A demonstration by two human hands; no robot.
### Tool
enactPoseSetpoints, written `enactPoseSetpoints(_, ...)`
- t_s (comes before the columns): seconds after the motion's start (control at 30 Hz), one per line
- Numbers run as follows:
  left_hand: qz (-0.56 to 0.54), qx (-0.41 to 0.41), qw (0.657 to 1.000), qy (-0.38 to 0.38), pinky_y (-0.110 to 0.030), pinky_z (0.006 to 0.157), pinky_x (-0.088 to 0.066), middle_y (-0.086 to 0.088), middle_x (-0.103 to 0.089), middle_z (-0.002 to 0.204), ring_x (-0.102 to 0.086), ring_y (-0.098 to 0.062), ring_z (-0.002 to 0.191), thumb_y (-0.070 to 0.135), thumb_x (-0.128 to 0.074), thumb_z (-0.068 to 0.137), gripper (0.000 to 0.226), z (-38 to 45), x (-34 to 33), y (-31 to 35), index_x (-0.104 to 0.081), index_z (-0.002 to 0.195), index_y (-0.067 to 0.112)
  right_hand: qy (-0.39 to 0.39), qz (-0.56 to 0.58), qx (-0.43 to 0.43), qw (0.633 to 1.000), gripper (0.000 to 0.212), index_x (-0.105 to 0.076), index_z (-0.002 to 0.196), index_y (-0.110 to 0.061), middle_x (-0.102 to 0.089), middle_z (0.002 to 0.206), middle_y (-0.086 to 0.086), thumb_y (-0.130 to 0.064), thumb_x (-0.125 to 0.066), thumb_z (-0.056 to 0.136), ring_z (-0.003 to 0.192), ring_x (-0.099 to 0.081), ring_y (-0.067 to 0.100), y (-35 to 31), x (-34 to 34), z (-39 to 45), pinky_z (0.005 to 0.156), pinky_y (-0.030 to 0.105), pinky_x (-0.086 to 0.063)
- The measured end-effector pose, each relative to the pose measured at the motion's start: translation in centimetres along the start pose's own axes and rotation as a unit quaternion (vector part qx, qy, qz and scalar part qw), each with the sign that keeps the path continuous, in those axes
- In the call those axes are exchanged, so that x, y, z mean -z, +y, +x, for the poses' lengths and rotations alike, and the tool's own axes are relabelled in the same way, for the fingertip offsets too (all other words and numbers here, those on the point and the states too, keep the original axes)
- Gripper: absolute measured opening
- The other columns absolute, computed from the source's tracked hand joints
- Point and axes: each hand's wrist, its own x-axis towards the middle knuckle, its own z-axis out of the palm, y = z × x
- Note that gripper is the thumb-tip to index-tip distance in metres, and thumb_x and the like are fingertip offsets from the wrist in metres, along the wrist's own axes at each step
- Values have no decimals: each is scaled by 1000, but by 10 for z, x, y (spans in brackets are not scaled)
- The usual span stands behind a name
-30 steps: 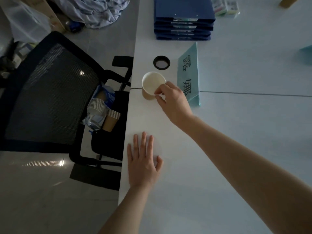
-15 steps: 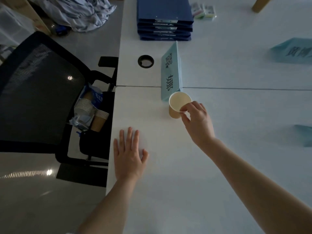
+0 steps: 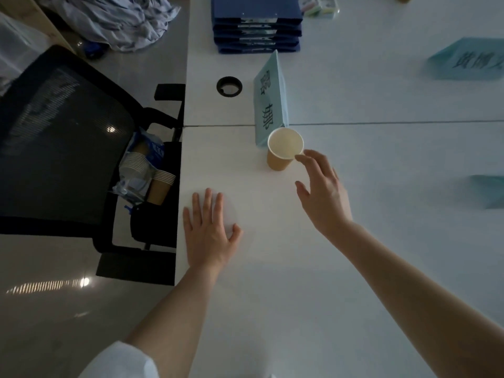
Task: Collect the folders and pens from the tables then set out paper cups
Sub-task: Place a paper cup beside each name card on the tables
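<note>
In the head view, a paper cup (image 3: 283, 152) is seen standing upright on the white table (image 3: 381, 241), just beside the near end of a teal name card (image 3: 270, 100). The right hand (image 3: 324, 197) is held just beside the cup, its fingers spread and relaxed; one fingertip lies at the rim, and whether it touches cannot be told. Nothing is gripped by it. The left hand (image 3: 208, 227) is laid flat on the table near the edge, fingers straight and slightly apart.

At the far end of the table a stack of blue folders (image 3: 257, 25) is seen, which suggests the collecting is largely done. No pens can be made out; small packets (image 3: 321, 6) lie beside the stack, but what they are cannot be told. On the seat of the black office chair (image 3: 62, 137), to the left of the table, a sleeve of spare cups (image 3: 147, 173) is kept in an opened wrapper.

One cup is thus judged set out at this place. Two more teal cards, one far right (image 3: 469, 60) and one at the right edge (image 3: 488, 190), are shown with no cup beside them, so further cups are probably left to be placed.
</note>
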Motion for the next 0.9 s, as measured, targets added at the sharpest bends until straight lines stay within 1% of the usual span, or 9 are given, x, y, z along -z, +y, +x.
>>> enactPoseSetpoints(0.07,-6,-10,1000,-20,-54,117,-13,-11,-24,160,-15,-36,148,50,-40,82,77,-2,2,-2,-31,150,15,-4,11,-19,1000,43,-52,126,-14,-53,129,2,-11,-64,85,112,-55,26,-4,10,-31,73,38,-56)
enactPoseSetpoints(0.13,-1,-20,999,-45,-53,118,-9,-9,-16,162,-8,-35,149,51,-42,88,75,0,6,-7,-24,153,17,-3,15,-36,999,36,-56,122,-13,-56,123,2,-13,-62,87,111,-56,24,-7,20,-62,73,37,-56)
enactPoseSetpoints(0.23,6,-36,995,-95,-50,119,-13,-9,-12,162,-5,-34,149,41,-48,94,69,-2,23,-9,-22,153,15,-10,9,-71,997,31,-58,119,-12,-58,120,3,-13,-60,88,111,-57,25,-12,29,-112,73,38,-55)
enactPoseSetpoints(0.3,2,-49,991,-121,-47,117,-20,-11,-17,161,-11,-33,148,34,-48,95,62,-17,32,-3,-29,149,9,-17,9,-99,995,31,-58,119,-11,-58,120,4,-13,-59,89,112,-57,26,-18,34,-145,77,39,-54)
enactPoseSetpoints(0.37,1,-96,985,-143,-44,114,-27,-14,-27,157,-20,-32,145,29,-49,93,56,-47,38,6,-38,142,5,-14,9,-134,991,31,-57,121,-11,-57,122,4,-14,-57,90,112,-57,26,-27,43,-180,84,38,-51)
enactPoseSetpoints(0.47,14,-199,967,-158,-38,115,-26,-12,-34,154,-28,-27,143,28,-50,93,56,-101,40,19,-39,143,5,-10,18,-190,982,33,-54,126,-13,-55,126,3,-17,-54,93,115,-55,24,-38,58,-234,90,35,-48)
enactPoseSetpoints(0.53,13,-231,958,-170,-31,114,-25,-10,-37,152,-30,-23,142,27,-47,94,55,-129,41,28,-37,145,7,-12,30,-223,974,34,-51,129,-15,-53,129,1,-20,-51,95,117,-53,22,-41,69,-263,92,33,-46)
enactPoseSetpoints(0.73,-28,-257,943,-209,-31,101,-38,-6,-55,137,-46,-23,126,27,-43,97,41,-204,41,71,-47,135,13,28,52,-323,944,31,-54,126,-16,-58,125,0,-21,-49,95,116,-54,20,-34,99,-355,95,34,-44)
enactPoseSetpoints(0.9,-107,-261,936,-210,-34,93,-43,-7,-62,124,-50,-25,119,24,-45,97,34,-267,38,142,-53,127,11,64,62,-377,922,28,-57,121,-17,-59,118,0,-20,-49,94,109,-56,21,-3,127,-435,86,36,-49)
